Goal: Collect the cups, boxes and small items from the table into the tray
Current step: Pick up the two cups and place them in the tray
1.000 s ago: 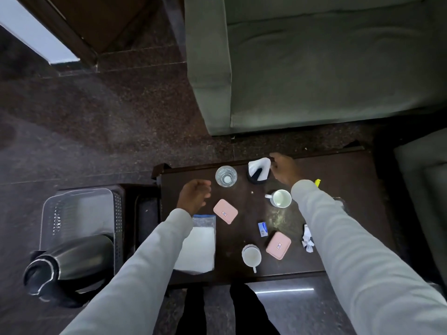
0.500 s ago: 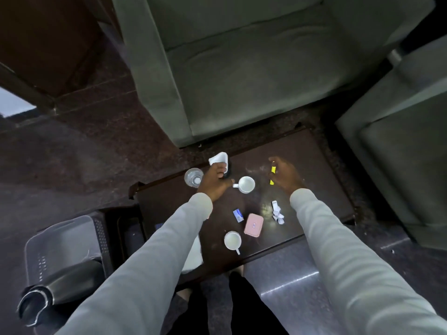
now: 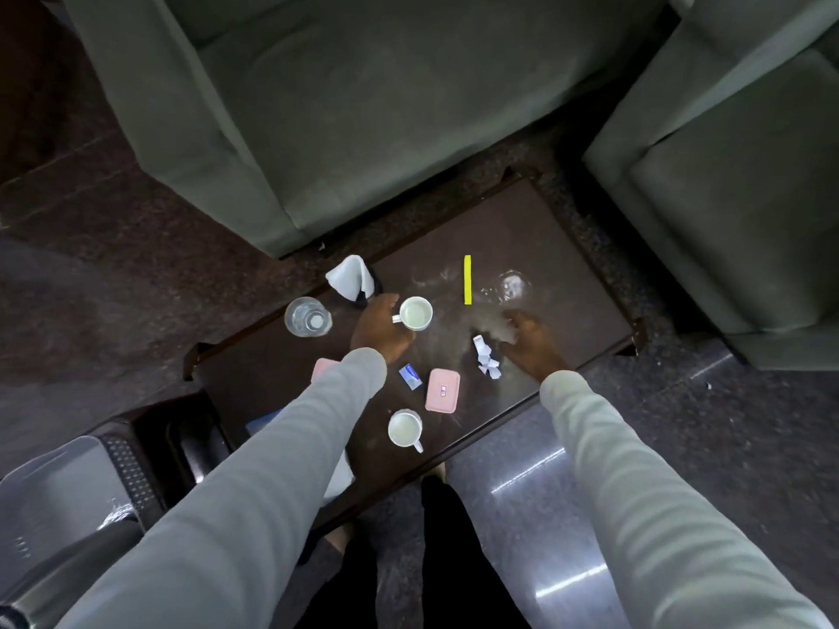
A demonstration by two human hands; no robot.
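Observation:
On the dark wooden table [image 3: 545,238], my left hand [image 3: 379,333] is closed around the handle of a white cup [image 3: 417,313]. My right hand [image 3: 529,345] hovers with its fingers apart just right of a crumpled paper [image 3: 486,363]; it holds nothing. A second white cup [image 3: 405,429] stands near the front edge. A pink box [image 3: 442,389] and a blue sachet [image 3: 410,376] lie between the cups. My left sleeve partly hides another pink box [image 3: 323,369]. Farther back are a drinking glass [image 3: 308,316], a yellow strip [image 3: 467,279] and a clear glass [image 3: 513,283]. The grey tray [image 3: 68,483] sits at lower left.
A napkin holder [image 3: 349,279] with a white napkin stands at the table's back edge. A green sofa [image 3: 386,106] is behind the table and an armchair [image 3: 735,174] stands to the right. A kettle [image 3: 54,578] lies by the tray. My legs stand at the table's front.
My left hand moved from the napkin holder to the cup's handle. My right hand drew back from the yellow strip to beside the crumpled paper. The view swung right.

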